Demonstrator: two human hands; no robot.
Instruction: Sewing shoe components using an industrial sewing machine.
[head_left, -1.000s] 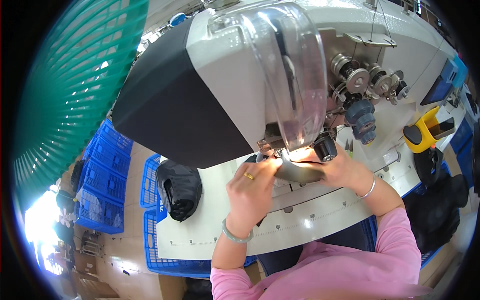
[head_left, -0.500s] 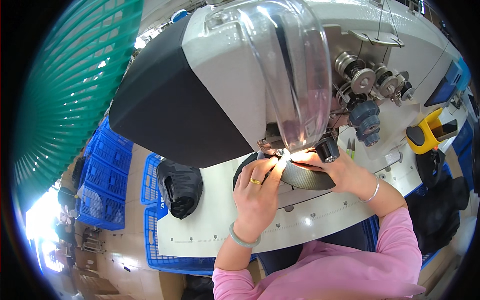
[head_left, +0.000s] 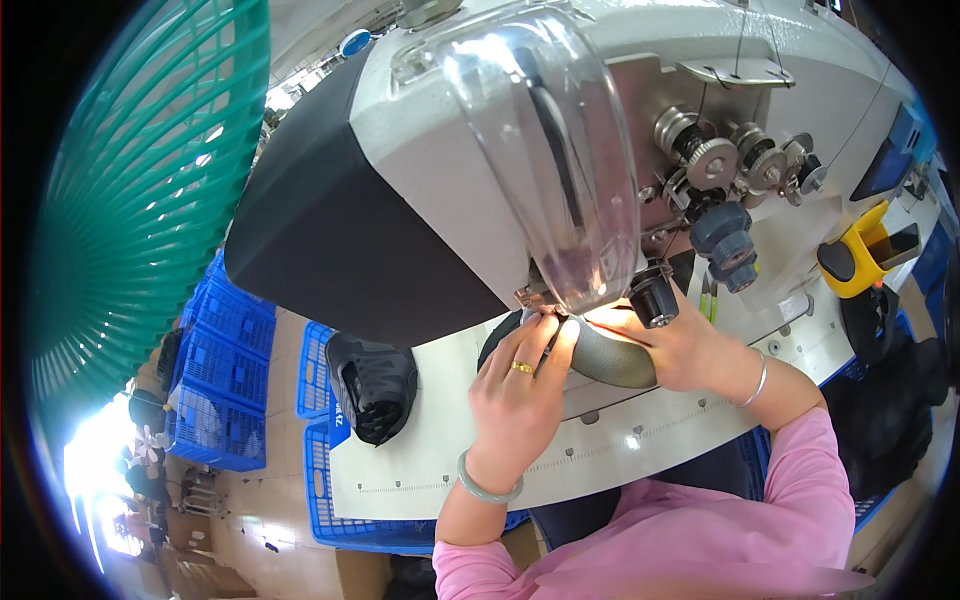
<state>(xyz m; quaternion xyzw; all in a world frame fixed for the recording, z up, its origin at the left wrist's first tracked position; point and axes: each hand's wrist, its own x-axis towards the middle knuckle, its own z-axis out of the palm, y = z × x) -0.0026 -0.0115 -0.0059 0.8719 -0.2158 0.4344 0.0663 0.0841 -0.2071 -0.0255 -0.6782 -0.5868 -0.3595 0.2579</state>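
"Where was the gray piece (head_left: 614, 362)?"

"Partly under the machine (head_left: 440, 180), between the left hand (head_left: 515, 400) and the right hand (head_left: 695, 348). Both had fingers on it, close together. I couldn't tell if either one gripped."

"Was anything hidden?"

"Yes, the black knob (head_left: 654, 301) hid part of the right hand."

"And the right basket (head_left: 869, 512)?"

"Black stuff (head_left: 885, 430) covered most of it. Farther off, something pale showed through the blue crates (head_left: 222, 375), too small to make out."

1 head-worn fisheye looks down, close over the sewing machine (head_left: 430, 135).
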